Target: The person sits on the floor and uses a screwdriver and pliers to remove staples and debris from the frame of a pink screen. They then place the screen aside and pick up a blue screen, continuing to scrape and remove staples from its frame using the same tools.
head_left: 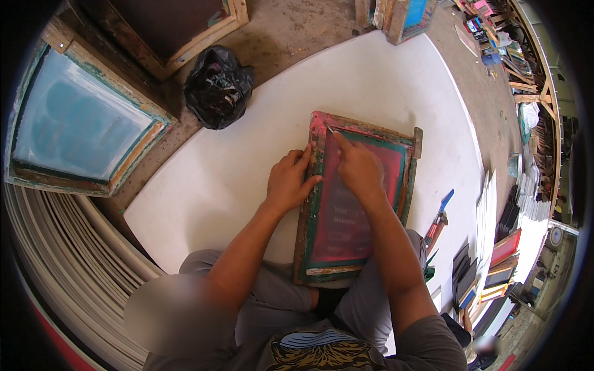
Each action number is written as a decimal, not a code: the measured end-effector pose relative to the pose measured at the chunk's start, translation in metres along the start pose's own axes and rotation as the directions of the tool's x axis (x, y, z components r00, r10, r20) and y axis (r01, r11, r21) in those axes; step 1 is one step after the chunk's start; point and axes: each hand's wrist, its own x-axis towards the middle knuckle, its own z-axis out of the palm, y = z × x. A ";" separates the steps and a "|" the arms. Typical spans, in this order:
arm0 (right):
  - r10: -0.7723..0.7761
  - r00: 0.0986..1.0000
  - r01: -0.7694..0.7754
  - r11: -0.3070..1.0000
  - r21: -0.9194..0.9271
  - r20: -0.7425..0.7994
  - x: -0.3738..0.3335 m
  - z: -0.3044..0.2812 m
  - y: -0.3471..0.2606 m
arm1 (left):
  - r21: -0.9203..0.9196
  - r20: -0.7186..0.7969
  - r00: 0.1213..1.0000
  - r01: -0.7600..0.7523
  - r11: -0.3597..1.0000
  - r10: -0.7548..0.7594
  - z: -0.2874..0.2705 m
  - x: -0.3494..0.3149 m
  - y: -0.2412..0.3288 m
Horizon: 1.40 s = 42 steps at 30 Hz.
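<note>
A wooden screen-printing frame point(354, 198) lies tilted across my lap and the white board. Its mesh is pink and red with a green border, and paint crusts the wood. My left hand point(289, 179) grips the left rail, thumb over the wood and fingers along the outer edge. Over the upper left corner, my right hand point(360, 168) is closed with the index finger stretched forward. From it a thin, light-tipped tool point(330, 130) touches the pink-stained inner corner; most of this tool is hidden in the fingers, so I cannot tell its exact kind.
Under the work spreads a white board point(247, 148). A black plastic bag point(219, 86) sits at its far left edge, beside a blue-meshed frame point(80, 117). To the right lie a blue-tipped cutter point(447, 200) and a red-handled tool point(435, 229). Stacked sheets point(80, 260) stand at left.
</note>
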 end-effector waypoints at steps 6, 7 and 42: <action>0.064 0.993 -0.024 0.932 0.362 -0.099 -0.012 0.030 0.014 | -0.005 0.005 1.000 -0.007 1.000 0.007 0.000 0.001 -0.001; 0.115 0.989 -0.053 0.867 0.496 -0.096 -0.021 0.037 0.015 | -0.016 0.001 1.000 -0.008 1.000 0.008 0.000 0.001 -0.001; -0.092 0.856 -0.209 0.839 0.503 0.508 0.033 -0.024 0.062 | -0.034 0.072 0.996 0.063 0.997 -0.061 -0.009 0.003 0.003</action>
